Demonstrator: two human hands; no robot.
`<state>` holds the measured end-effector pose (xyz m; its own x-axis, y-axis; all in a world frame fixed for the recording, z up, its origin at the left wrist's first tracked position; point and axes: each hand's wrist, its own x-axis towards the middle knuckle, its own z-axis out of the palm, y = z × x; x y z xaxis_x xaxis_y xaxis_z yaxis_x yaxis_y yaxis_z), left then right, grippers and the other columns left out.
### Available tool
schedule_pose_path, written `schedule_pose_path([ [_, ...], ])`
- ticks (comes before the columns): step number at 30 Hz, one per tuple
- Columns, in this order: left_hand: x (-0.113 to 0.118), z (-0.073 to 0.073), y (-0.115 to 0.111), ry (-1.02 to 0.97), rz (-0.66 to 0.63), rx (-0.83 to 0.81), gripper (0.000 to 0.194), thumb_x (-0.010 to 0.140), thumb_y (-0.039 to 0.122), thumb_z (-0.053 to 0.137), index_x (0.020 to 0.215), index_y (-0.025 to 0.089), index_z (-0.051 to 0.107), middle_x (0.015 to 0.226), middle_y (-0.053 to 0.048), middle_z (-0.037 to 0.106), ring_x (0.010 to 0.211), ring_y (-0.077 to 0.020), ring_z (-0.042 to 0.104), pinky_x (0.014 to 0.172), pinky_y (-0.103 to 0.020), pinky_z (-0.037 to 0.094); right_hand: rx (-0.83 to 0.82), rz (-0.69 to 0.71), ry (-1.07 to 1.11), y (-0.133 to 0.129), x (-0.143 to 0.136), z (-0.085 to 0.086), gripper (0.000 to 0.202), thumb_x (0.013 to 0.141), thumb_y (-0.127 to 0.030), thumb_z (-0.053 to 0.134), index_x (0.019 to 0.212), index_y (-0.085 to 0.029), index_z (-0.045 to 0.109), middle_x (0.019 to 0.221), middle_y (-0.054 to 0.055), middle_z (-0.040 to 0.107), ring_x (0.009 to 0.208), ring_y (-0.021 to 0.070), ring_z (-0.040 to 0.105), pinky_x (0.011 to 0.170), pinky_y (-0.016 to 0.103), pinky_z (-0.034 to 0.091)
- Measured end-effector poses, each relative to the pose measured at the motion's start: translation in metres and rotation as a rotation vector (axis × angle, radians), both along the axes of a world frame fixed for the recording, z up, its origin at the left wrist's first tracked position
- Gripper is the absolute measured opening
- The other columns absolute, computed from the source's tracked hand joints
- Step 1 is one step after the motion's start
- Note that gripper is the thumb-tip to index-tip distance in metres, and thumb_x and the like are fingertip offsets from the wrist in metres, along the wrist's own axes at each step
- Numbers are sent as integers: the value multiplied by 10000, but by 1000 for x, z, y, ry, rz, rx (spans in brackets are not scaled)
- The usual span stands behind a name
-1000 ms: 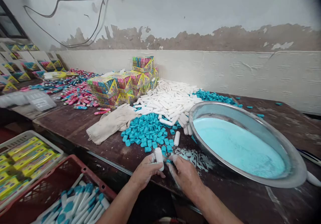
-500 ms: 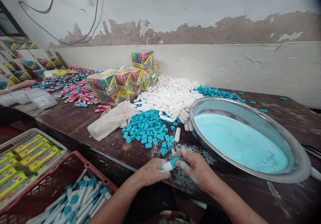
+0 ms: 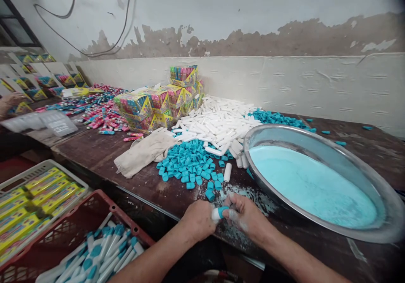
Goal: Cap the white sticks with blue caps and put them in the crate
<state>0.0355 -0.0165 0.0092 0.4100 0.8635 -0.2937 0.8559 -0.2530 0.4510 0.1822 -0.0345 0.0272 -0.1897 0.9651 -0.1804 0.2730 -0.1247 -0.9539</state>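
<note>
Between my hands, near the table's front edge, is a white tube with a blue cap (image 3: 218, 213). My left hand (image 3: 199, 220) is closed around the white part. The powder-dusted fingers of my right hand (image 3: 245, 215) pinch the blue cap end. Loose blue caps (image 3: 190, 160) lie in a heap just beyond my hands, backed by a pile of white tubes (image 3: 218, 120). One white tube (image 3: 227, 172) stands apart. To the right, a wide metal basin (image 3: 357, 162) holds light blue powder (image 3: 310, 186).
A red crate (image 3: 104, 200) of capped tubes and a pale tray (image 3: 47, 163) of yellow boxes are at lower left. A cloth glove (image 3: 142, 152), stacked colourful packs (image 3: 136, 107) and pink and blue pens (image 3: 107, 120) lie beyond. Another person's hand (image 3: 11, 101) shows far left.
My left hand has wrapped further over the white tube, hiding more of it. The view has shifted slightly left. The other person's hand at far left has lifted.
</note>
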Motion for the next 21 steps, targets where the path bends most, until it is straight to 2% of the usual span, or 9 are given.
schedule_pose_path([
  [3, -16, -3, 0, 60, -28, 77, 331, 740, 457, 454, 691, 186, 638, 676, -85, 649, 621, -208, 592, 485, -253, 258, -75, 86, -25, 2, -2, -9, 73, 640, -235, 504, 628, -189, 449, 452, -65, 478, 374, 68, 354, 398, 190, 271],
  [5, -33, -4, 2, 47, 30, 82, 308, 743, 447, 466, 690, 188, 624, 671, -66, 648, 615, -194, 590, 490, -245, 262, -104, 135, -77, 9, 1, -11, 104, 698, -282, 474, 725, -182, 489, 504, -52, 520, 358, 72, 356, 382, 195, 271],
  [7, -51, -6, 4, -2, 121, 92, 291, 744, 446, 482, 690, 185, 599, 661, -40, 636, 597, -170, 573, 501, -234, 270, 18, 111, -229, 20, 6, -12, 135, 750, -278, 433, 759, -177, 522, 551, -32, 539, 411, 87, 412, 425, 203, 313],
  [10, -68, -7, 6, -79, 211, 134, 304, 748, 453, 495, 659, 169, 554, 633, -13, 598, 579, -142, 534, 522, -222, 281, 242, 120, -582, 39, 8, -12, 188, 792, -233, 425, 715, -173, 586, 610, 4, 566, 576, 120, 503, 552, 218, 357],
  [15, -65, -7, 5, -192, 272, 147, 293, 749, 420, 506, 620, 157, 524, 596, 13, 550, 570, -123, 492, 527, -212, 283, 361, 272, -1023, 56, -14, -11, 179, 806, -239, 488, 931, -205, 611, 917, 63, 585, 778, 169, 559, 639, 243, 365],
  [17, -63, -5, 4, -226, 294, 144, 289, 752, 414, 502, 628, 154, 525, 603, 13, 548, 581, -125, 494, 534, -212, 289, 382, 309, -1064, 55, -19, -13, 196, 791, -228, 513, 972, -210, 587, 955, 65, 566, 804, 178, 557, 651, 250, 363],
  [21, -65, -5, 4, -228, 321, 133, 289, 762, 412, 487, 643, 152, 528, 613, 8, 557, 589, -130, 504, 537, -215, 290, 374, 327, -933, 48, -12, -20, 148, 754, -176, 544, 895, -198, 583, 900, 42, 569, 816, 162, 543, 689, 234, 349],
])
